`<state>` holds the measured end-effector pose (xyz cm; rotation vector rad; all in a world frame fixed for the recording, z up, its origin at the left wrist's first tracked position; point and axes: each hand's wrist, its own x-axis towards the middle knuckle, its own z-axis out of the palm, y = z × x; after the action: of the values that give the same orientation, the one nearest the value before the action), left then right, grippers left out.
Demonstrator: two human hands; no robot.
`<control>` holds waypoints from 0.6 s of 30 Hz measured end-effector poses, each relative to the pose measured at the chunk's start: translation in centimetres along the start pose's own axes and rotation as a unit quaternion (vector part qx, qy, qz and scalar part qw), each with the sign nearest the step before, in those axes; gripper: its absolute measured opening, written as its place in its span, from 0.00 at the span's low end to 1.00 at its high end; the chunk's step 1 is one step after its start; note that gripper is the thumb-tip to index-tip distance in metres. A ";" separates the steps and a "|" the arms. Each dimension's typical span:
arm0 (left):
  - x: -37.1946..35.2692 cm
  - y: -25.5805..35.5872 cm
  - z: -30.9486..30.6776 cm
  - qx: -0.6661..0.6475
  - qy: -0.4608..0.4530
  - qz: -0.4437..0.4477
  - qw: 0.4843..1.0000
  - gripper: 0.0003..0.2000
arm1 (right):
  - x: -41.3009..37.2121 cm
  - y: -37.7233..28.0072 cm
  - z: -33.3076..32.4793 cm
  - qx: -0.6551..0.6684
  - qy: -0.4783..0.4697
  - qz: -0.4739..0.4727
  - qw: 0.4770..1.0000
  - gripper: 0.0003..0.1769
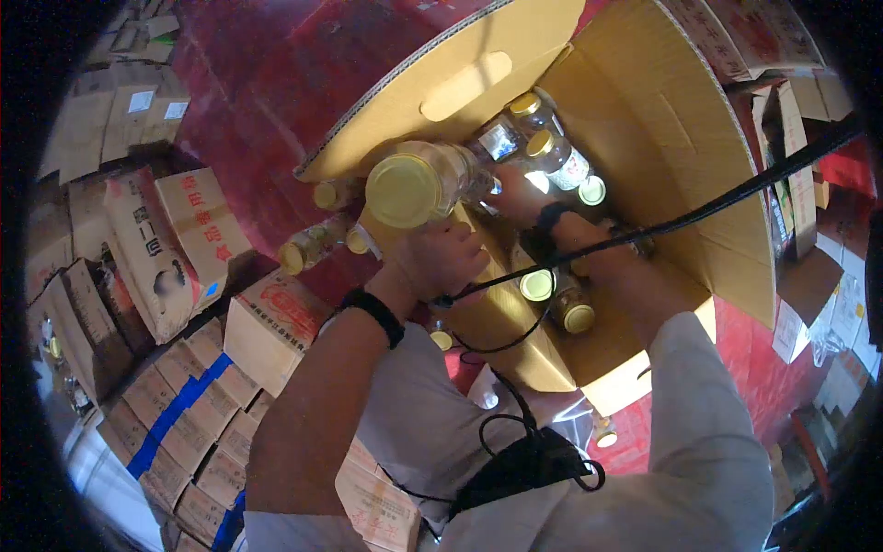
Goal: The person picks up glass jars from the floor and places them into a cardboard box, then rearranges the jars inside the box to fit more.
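Glass jars with yellow lids lie in a large open cardboard box point(644, 120). My left hand point(440, 260) is at the box's left edge, its fingers curled under a large jar point(405, 190) whose lid faces the camera. Inside the box, my right hand point(520, 195) reaches among the jars; its fingers are partly hidden and what they hold cannot be made out. Just beyond it is a jar point(559, 159) with a white label. Another jar point(572, 308) lies below my right wrist.
More jars point(313, 244) lie on the red floor point(248, 83) left of the box. Closed cartons point(198, 405) are stacked at the lower left, bulging packages point(152, 253) above them. A black cord point(681, 221) crosses the view. Opened cartons point(800, 294) stand at the right.
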<state>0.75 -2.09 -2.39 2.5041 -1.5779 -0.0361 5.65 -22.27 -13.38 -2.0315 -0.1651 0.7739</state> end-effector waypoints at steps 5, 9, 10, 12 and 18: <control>0.0 0.1 -0.1 -0.031 -0.016 -0.013 0.999 0.13 | 2.7 2.7 3.3 -0.077 0.007 0.063 0.995 0.36; -0.1 0.2 -0.4 -0.036 0.002 -0.015 0.999 0.08 | 4.1 4.4 6.2 -0.118 0.041 0.080 0.989 0.40; -0.1 0.3 -0.6 -0.038 0.006 -0.016 0.999 0.07 | 4.1 4.1 6.6 -0.150 0.077 0.100 0.981 0.42; -0.1 0.3 -0.3 -0.040 0.001 -0.018 0.999 0.07 | 4.2 3.7 6.4 -0.157 0.059 0.122 0.978 0.44; -0.1 0.1 -0.4 -0.042 0.000 -0.012 0.999 0.07 | 3.4 2.2 4.5 -0.176 -0.026 0.171 0.969 0.45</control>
<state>0.70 -1.97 -1.95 2.4591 -1.5140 -0.1033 5.35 -18.93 -18.40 -2.4135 0.0232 1.0741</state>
